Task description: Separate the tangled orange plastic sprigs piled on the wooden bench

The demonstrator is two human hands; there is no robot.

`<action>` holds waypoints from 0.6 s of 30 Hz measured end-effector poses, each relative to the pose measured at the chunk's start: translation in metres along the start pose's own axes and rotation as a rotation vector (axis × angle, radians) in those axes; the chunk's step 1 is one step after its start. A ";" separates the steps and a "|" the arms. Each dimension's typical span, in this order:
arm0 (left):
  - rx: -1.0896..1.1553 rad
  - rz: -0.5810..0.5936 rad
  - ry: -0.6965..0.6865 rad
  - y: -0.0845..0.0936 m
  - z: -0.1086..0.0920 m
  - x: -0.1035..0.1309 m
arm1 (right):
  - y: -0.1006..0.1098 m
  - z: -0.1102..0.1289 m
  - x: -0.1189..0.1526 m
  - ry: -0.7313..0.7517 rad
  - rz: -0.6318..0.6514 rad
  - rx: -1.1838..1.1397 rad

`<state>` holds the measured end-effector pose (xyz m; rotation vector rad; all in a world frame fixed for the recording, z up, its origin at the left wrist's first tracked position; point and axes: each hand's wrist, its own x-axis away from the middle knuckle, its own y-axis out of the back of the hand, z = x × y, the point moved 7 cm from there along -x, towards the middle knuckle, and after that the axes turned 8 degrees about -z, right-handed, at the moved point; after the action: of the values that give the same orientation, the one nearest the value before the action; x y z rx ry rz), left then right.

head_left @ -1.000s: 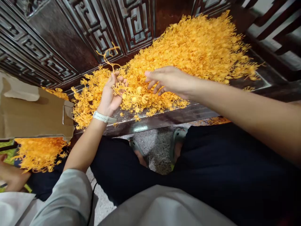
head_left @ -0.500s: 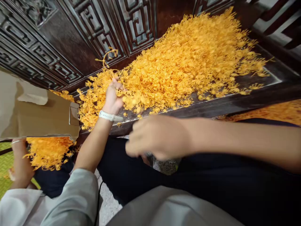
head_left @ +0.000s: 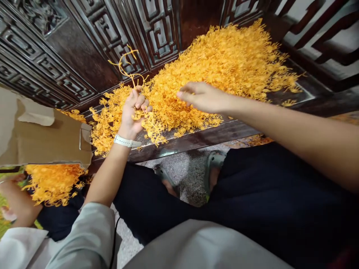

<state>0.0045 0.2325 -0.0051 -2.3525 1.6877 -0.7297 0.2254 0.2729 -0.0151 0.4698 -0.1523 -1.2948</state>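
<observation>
My left hand (head_left: 131, 116), with a pale watch strap at the wrist, is closed on a branching orange plastic strand (head_left: 130, 74). Thin curled ends of the strand stick up above the fingers. Small orange pieces (head_left: 153, 129) hang beside the palm; whether they join the strand I cannot tell. My right hand (head_left: 200, 97) is over the front of a large heap of small, many-legged orange plastic pieces (head_left: 232, 56). Its fingers point left, slightly apart, and nothing shows between them. Whether the fingertips touch the heap is unclear.
The heap lies on a dark wooden bench (head_left: 196, 140) with a carved lattice back (head_left: 109, 33). A torn cardboard box (head_left: 56, 138) stands at the left. Below it are more orange pieces (head_left: 53, 183) and another person's arm (head_left: 19, 201). My sandalled feet (head_left: 214, 160) are on the speckled floor.
My right hand has moved up and forward from above my lap to the heap, and its fingers have come apart. My left hand has risen slightly, still holding the strand.
</observation>
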 end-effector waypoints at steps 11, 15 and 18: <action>0.017 0.053 -0.003 -0.016 0.022 0.001 | -0.049 0.065 0.056 0.416 0.186 -0.051; 0.014 0.010 0.069 -0.008 0.027 -0.002 | -0.037 0.087 0.075 0.751 0.208 0.251; -0.025 0.018 0.068 -0.008 0.032 -0.003 | -0.040 0.100 0.093 0.881 0.250 0.330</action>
<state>0.0255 0.2330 -0.0303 -2.3508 1.7528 -0.7987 0.1795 0.1523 0.0437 1.2197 0.3133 -0.7271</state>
